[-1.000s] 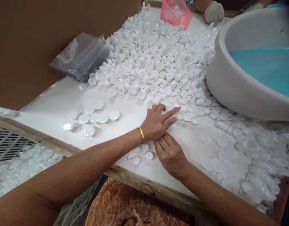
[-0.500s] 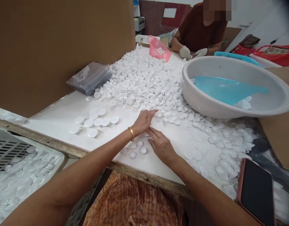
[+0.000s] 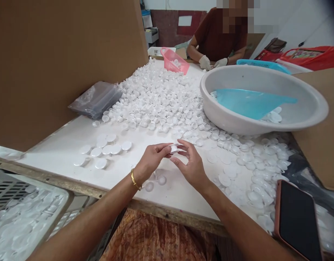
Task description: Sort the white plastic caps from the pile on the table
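Note:
My left hand (image 3: 150,159) and my right hand (image 3: 191,166) are raised above the white table (image 3: 61,141), fingertips meeting on one small white plastic cap (image 3: 174,148). Both hands pinch it between them. Just below the hands lie a few loose caps (image 3: 156,182) on the table. A large heap of white cup-shaped pieces (image 3: 161,98) spreads across the table beyond the hands. Flat white lids (image 3: 104,148) lie in a small group to the left.
A grey basin (image 3: 264,127) with a turquoise scoop (image 3: 245,101) stands at the right. A phone (image 3: 296,217) lies at the near right. A basket of caps (image 3: 17,217) sits low left. A clear bag stack (image 3: 97,96) lies by the cardboard wall. Another person's gloved hands (image 3: 205,62) work near a pink scoop (image 3: 174,59).
Both hands lifted off the table, where they had been flat among the caps, and now hold one cap between them. The view tilted up, revealing the far person and the phone.

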### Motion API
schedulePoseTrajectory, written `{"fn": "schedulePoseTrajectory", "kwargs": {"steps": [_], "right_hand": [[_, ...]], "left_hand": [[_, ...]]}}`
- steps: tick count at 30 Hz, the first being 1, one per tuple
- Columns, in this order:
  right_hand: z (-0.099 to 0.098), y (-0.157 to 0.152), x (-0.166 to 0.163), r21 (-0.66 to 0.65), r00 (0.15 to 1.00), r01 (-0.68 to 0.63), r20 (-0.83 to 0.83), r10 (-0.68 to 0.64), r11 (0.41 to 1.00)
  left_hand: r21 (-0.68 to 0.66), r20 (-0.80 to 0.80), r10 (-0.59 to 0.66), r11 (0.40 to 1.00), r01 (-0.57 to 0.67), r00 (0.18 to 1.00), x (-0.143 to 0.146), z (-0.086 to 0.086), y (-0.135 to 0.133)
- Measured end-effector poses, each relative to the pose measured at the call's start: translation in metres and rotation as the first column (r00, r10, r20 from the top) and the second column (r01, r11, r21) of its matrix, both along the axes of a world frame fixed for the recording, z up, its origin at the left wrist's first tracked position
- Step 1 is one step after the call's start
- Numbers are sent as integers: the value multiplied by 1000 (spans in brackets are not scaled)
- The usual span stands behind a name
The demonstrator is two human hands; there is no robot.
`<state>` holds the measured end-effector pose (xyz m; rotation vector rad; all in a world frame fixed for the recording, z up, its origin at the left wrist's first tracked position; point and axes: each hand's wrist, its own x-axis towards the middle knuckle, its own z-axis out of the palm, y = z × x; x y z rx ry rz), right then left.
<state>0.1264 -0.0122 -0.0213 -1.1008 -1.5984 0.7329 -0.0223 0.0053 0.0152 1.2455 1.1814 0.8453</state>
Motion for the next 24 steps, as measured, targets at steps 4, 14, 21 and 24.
{"fn": "schedulePoseTrajectory", "kwargs": {"steps": [4, 14, 21, 24], "right_hand": [[8, -3, 3, 85, 1000, 21, 19, -23, 996], [16, -4, 11, 210, 987, 105, 97, -128, 972], [19, -5, 14, 183, 981, 123, 124, -147, 975], [23, -7, 14, 176, 976, 134, 149, -161, 975]], "left_hand": [[10, 170, -8, 1000, 6, 985, 5, 11, -8], [29, 99, -36, 999, 33, 994, 12, 14, -15], [242, -164, -85, 962, 123, 983, 14, 11, -20], [443, -365, 22, 883, 153, 931, 16, 9, -23]]}}
